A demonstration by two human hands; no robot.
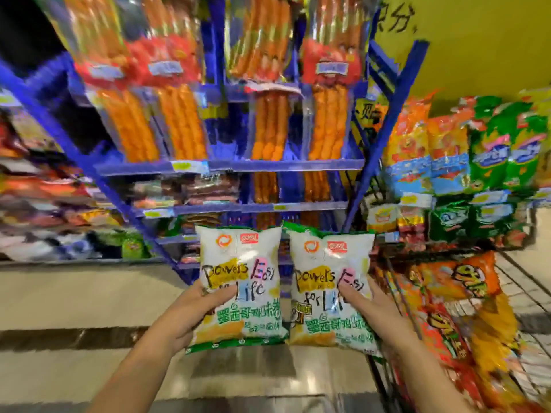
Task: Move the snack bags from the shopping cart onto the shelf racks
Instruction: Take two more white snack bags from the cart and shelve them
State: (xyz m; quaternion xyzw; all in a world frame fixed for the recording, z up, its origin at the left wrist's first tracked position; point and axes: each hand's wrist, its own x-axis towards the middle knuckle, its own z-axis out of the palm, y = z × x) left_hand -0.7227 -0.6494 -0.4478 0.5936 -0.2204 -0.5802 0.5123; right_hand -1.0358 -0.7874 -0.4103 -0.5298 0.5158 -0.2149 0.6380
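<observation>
STOCK LOG: status as I see it from the remote feed

1. left hand [190,311]: grip holds the left snack bag [238,263] by its lower left side, thumb on the front, fingers behind. The bag is upright, in the air, clear of cart and rack.
2. right hand [372,305]: grip holds the right snack bag [328,263], same white-and-green type, thumb across the front. The 2 bags are side by side; touching or just apart, I can't tell.
3. shopping cart [524,289]: at my right, just beside the right hand. The orange and red bags [459,281] lie piled inside. Qty not countable because of blur.
4. blue rack [232,166]: straight ahead, beyond both bags. Upper tiers are packed w/ orange stick packs [182,123]. Lower tiers are dim and partly filled; free slots aren't clear to me.
5. side shelf [489,198]: right of the rack, above the cart, w/ green and orange packs in rows.

Progress (my est.): 2 bags are out of the cart, 0 of these 2 racked. Pickup is done, placing isn't. Left to do: find a tier for the pair, set both down, then work through the cart pile. I can't tell what share of the shelf stock came from the cart, so overall % is n/a; plenty remains.
</observation>
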